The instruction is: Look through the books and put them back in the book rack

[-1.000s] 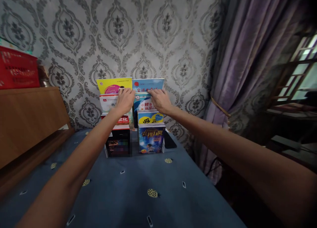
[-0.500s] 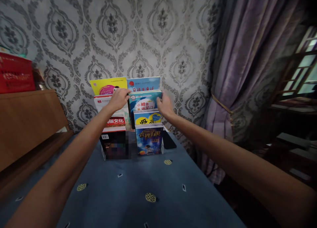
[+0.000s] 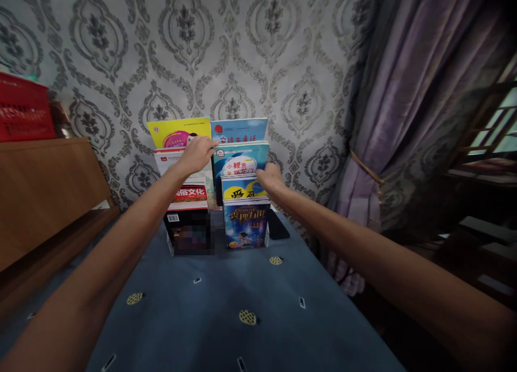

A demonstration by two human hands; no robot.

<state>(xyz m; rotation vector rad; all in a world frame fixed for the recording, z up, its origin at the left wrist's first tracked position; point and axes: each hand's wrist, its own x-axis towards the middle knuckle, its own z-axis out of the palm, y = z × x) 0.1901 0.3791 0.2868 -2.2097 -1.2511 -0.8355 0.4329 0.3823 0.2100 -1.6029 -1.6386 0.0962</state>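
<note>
Two tiered columns of books stand on a blue cloth-covered table (image 3: 226,307) against the wall. My left hand (image 3: 197,153) reaches over the left column, above the red-and-white book (image 3: 191,193). Its fingers are curled at the top left corner of the teal book (image 3: 241,158), just below the yellow book (image 3: 175,132) and the blue book (image 3: 241,128) at the back. My right hand (image 3: 270,179) is lower, with fingers bent round the right edge of the yellow-and-blue book (image 3: 241,190). A dark starry book (image 3: 245,226) and a black book (image 3: 189,231) stand at the front.
A flat black object (image 3: 278,226) lies on the table just right of the books. A wooden cabinet (image 3: 44,189) with a red box (image 3: 22,111) on top stands at the left. A purple curtain (image 3: 404,92) and a window (image 3: 496,135) are at the right.
My right hand has slid down from the teal book's right edge to the yellow-and-blue book below it. My left hand has stayed at the teal book's top left corner.
</note>
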